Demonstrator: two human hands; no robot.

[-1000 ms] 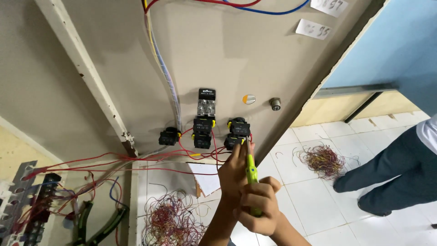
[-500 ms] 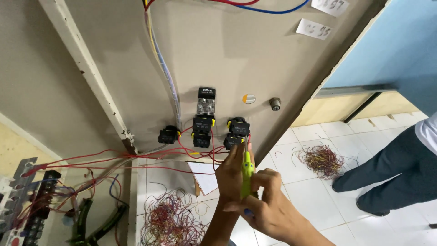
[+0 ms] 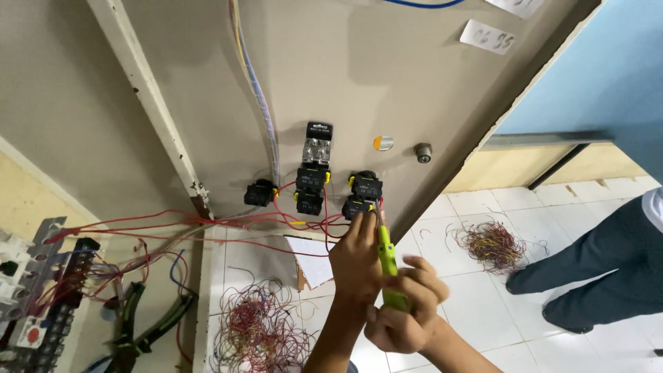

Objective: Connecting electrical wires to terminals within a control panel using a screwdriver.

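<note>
My left hand (image 3: 356,254) reaches up to the lower right black switch block (image 3: 364,195) on the beige panel door (image 3: 387,76), its fingertips at the red wires (image 3: 314,224) under the block. My right hand (image 3: 404,312) is wrapped around the handle of a yellow-green screwdriver (image 3: 385,257), which points up with its tip at that same block. Two more black switch blocks, the middle block (image 3: 311,188) and the left block (image 3: 260,193), sit to the left, joined by red wires.
A wire bundle (image 3: 259,103) runs down the door. Terminal blocks with red wiring (image 3: 41,276) stand at the lower left. Heaps of wire scraps, one near (image 3: 259,328) and one further off (image 3: 489,243), lie on the white tiled floor. Another person's legs (image 3: 601,269) are at the right.
My right hand has closed its fingers around the screwdriver handle and slid a little lower. The left hand and the screwdriver tip stay at the switch block.
</note>
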